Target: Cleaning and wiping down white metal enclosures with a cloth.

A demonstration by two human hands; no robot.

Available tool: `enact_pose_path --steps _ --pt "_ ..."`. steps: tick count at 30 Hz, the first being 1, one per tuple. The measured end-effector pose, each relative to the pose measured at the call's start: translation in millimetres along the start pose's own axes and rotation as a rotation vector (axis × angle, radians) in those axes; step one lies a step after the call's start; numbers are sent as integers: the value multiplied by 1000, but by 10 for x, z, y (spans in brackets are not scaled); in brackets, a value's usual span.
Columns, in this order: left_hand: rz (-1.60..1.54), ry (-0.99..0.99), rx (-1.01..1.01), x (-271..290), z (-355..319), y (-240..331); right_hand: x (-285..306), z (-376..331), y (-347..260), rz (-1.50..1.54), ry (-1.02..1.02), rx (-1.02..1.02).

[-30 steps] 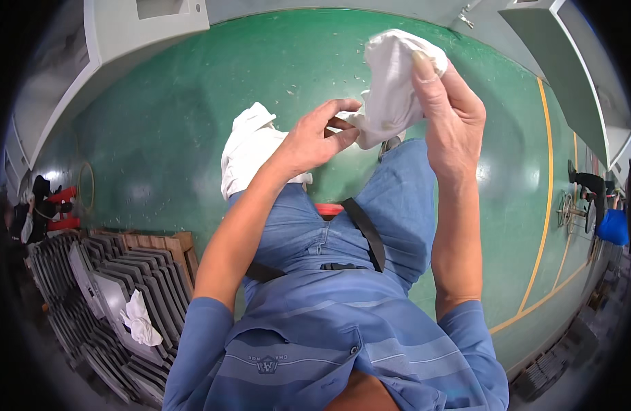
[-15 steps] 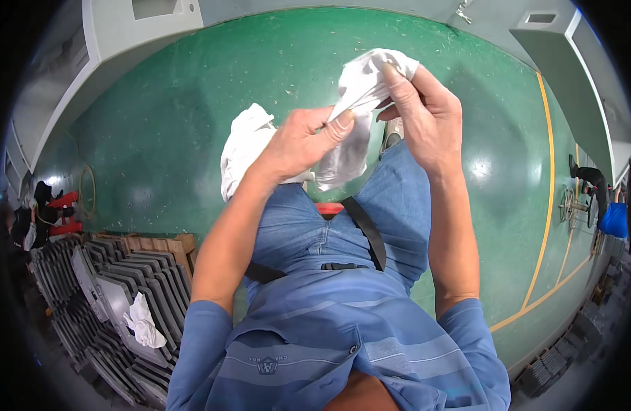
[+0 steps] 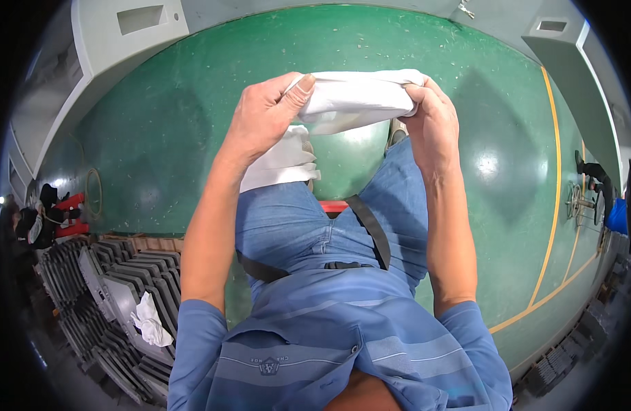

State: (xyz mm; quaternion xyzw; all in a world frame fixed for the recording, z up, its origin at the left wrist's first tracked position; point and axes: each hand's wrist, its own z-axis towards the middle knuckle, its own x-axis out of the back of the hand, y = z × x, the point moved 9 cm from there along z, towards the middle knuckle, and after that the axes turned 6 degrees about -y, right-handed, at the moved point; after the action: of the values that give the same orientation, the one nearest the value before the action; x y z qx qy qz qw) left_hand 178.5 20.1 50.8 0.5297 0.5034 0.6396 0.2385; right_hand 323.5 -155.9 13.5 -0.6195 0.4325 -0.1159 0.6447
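white fabric, pulled out between both hands: the held cloth (image 3: 356, 92) is past the far end of the jeans (image 3: 281, 216), over the gap between the legs. left hand (image 3: 259, 116) pinches one end, thumb on top, and right hand (image 3: 432, 127) pinches the other. can't make out all the fingers behind it. my guess is the two-ended grip is there to stop it sagging. a second white cloth (image 3: 278, 164) is draped on the left knee of the jeans, probably for easy reach.

as for room, green floor (image 3: 261, 48) spreads out ahead of the jeans, with a pale housing (image 3: 113, 61) far left of them and a grey housing (image 3: 569, 82) far right. tightest side looks like left of the jeans, where stacked panels (image 3: 137, 281) come near the left sleeve (image 3: 200, 342).
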Motion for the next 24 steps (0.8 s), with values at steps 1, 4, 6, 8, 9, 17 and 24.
enact_pose_path --steps 1,4,6,8,9,17,24 --pt "1 0 30 20 7 16 -9 7 14 41 11 -26" --pt "-80 -10 102 27 36 -33 30 63 107 132 53 -70" --pt "-173 -51 154 -9 69 -111 87 134 222 180 58 -103" --pt "-288 -103 219 -40 118 -305 166 210 387 227 37 -152" --pt "-336 -111 240 -42 120 -342 211 247 475 239 37 -184" --pt "-467 -130 286 54 128 -644 383 329 658 226 58 -277" --pt "-434 3 185 133 126 -552 375 376 489 93 57 -215"
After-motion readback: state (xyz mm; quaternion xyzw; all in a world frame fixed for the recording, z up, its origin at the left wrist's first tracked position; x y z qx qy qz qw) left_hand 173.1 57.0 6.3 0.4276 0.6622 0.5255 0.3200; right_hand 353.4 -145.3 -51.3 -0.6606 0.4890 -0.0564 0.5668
